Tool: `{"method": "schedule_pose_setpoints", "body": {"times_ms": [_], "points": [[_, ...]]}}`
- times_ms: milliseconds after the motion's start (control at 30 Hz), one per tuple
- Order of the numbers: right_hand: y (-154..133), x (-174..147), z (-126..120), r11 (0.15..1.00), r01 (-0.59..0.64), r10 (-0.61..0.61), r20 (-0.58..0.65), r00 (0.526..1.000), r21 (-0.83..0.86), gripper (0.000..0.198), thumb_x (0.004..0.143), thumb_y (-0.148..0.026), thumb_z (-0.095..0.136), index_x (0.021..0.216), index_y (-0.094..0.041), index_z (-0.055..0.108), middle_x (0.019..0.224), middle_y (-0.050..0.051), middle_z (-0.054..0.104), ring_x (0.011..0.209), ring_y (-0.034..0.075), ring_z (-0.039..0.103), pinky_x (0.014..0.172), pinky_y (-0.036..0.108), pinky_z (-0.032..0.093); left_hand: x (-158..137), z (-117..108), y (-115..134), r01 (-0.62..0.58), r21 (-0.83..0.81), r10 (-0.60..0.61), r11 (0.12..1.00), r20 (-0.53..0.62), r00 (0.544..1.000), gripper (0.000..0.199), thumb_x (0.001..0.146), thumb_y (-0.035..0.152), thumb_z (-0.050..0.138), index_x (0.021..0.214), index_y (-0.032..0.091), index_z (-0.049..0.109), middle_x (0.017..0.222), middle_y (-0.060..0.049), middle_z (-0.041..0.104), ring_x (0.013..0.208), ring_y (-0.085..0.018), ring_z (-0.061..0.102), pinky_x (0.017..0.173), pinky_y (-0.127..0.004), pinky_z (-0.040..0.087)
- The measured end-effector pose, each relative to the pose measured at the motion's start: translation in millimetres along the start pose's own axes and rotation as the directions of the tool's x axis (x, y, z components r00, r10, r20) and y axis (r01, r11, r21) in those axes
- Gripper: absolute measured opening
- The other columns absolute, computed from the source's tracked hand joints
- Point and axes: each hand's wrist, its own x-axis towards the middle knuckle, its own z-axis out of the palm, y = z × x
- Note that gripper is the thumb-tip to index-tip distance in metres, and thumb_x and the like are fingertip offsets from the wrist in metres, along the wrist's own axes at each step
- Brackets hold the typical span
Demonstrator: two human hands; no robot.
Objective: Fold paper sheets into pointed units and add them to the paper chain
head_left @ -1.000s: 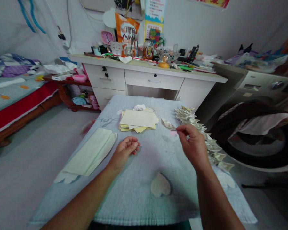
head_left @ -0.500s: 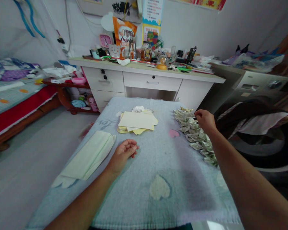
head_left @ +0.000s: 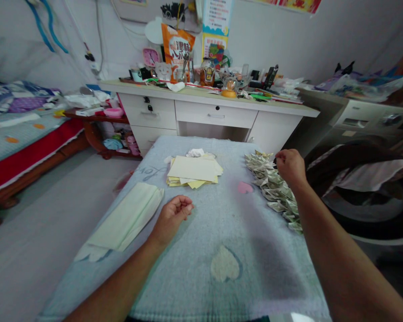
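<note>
My left hand point(head_left: 175, 212) rests on the cloth-covered table with its fingers curled together; nothing shows in them. A stack of cream and yellow paper sheets point(head_left: 193, 169) lies just beyond it, and to its left is a pale green folded paper bundle point(head_left: 127, 217). My right hand point(head_left: 289, 166) is raised at the right side, fingers pinched. A small dark bit shows at its fingertips, too small to name. Beside and below that hand runs a long row of folded greenish-grey paper pieces point(head_left: 270, 183), partly hidden by my forearm; a gold-patterned piece point(head_left: 263, 154) sits at its far end.
A crumpled white tissue point(head_left: 195, 153) lies behind the stack. Past the table stands a white desk point(head_left: 218, 109) crowded with a jar, an orange snack bag point(head_left: 177, 49) and odds and ends. At right is a washing machine point(head_left: 366, 118) with cloth hanging from its door; a bed point(head_left: 30, 134) is at left.
The view has shifted slightly. My right hand stays by the far end of the row, its fingers a little more bunched. My left hand has hardly moved.
</note>
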Motion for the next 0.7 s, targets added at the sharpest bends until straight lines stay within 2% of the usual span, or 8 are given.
{"method": "schedule_pose_setpoints", "body": {"times_ms": [67,100,167,267,367,500,600,700], "points": [[-24.6,-4.5,-8.3,0.995,0.057,-0.054,-0.038,0.998,0.083,0.020,0.074,-0.016,0.049,0.080,-0.014,0.069,0.084,0.011,0.062,0.079,0.022,0.057,0.076,0.033,0.044,-0.2,-1.7,-2.3,-0.107,0.205,0.117,0.973,-0.034,0.993,0.012,0.080,0.029,0.061,0.086,0.019,0.061,0.077,-0.001,0.062,0.071,-0.015,0.056,0.067,-0.026,0.043],[-38.4,-8.6,-10.1,0.987,0.077,-0.072,-0.039,0.997,0.141,0.019,0.075,-0.016,0.049,0.080,-0.014,0.068,0.084,0.010,0.062,0.077,0.021,0.057,0.075,0.032,0.044,0.0,-2.4,-3.8,-0.164,0.325,0.185,0.931,-0.034,0.982,0.009,0.080,0.026,0.060,0.085,0.019,0.061,0.079,-0.001,0.062,0.076,-0.017,0.057,0.073,-0.028,0.043],[-67.3,-20.0,-8.1,0.956,0.104,-0.113,0.016,0.994,0.274,0.017,0.077,-0.018,0.050,0.081,-0.016,0.066,0.080,0.008,0.063,0.072,0.018,0.056,0.071,0.030,0.044,0.5,-3.0,-7.0,-0.261,0.552,0.296,0.792,0.027,0.955,0.007,0.078,0.020,0.058,0.084,0.019,0.062,0.085,-0.004,0.063,0.086,-0.021,0.056,0.082,-0.034,0.042],[-110.7,-41.8,6.5,0.893,0.128,-0.209,0.144,0.967,0.432,0.016,0.079,-0.015,0.050,0.083,-0.016,0.065,0.076,0.004,0.063,0.070,0.016,0.056,0.069,0.027,0.043,1.1,-1.2,-10.2,-0.325,0.755,0.311,0.569,0.169,0.935,0.010,0.076,0.014,0.057,0.082,0.019,0.062,0.091,-0.006,0.062,0.091,-0.024,0.053,0.085,-0.038,0.041],[-149.6,-62.3,28.2,0.853,0.139,-0.314,0.281,0.907,0.504,0.015,0.078,-0.010,0.052,0.082,-0.016,0.065,0.078,0.004,0.064,0.071,0.015,0.056,0.069,0.025,0.041,-0.7,3.3,-8.4,-0.304,0.839,0.272,0.451,0.194,0.942,0.013,0.078,0.014,0.055,0.087,0.019,0.063,0.095,-0.007,0.061,0.093,-0.024,0.051,0.085,-0.038,0.041],[-186.7,-80.3,57.2,0.809,0.211,-0.422,0.292,0.858,0.549,0.017,0.082,-0.009,0.051,0.084,-0.015,0.067,0.085,0.006,0.064,0.081,0.017,0.056,0.078,0.027,0.042,-7.9,9.2,-2.1,-0.276,0.904,0.215,0.326,0.213,0.953,0.017,0.083,0.017,0.052,0.096,0.020,0.061,0.103,-0.007,0.059,0.097,-0.025,0.050,0.084,-0.038,0.041],[-202.5,-87.0,74.0,0.827,0.243,-0.414,0.256,0.873,0.508,0.017,0.083,-0.010,0.053,0.088,-0.016,0.068,0.095,0.009,0.061,0.094,0.020,0.052,0.087,0.031,0.040,-15.5,11.0,-0.8,-0.277,0.931,0.165,0.238,0.242,0.956,0.025,0.086,0.019,0.048,0.108,0.021,0.059,0.116,-0.009,0.057,0.102,-0.026,0.050,0.087,-0.041,0.042],[-211.5,-90.3,84.7,0.848,0.243,-0.396,0.259,0.881,0.471,0.018,0.084,-0.013,0.053,0.093,-0.019,0.068,0.101,0.008,0.060,0.098,0.022,0.049,0.089,0.033,0.038,-23.8,9.2,-2.7,-0.320,0.925,0.103,0.205,0.304,0.947,0.034,0.088,0.018,0.044,0.119,0.020,0.055,0.131,-0.011,0.051,0.115,-0.027,0.047,0.098,-0.043,0.039]]}}
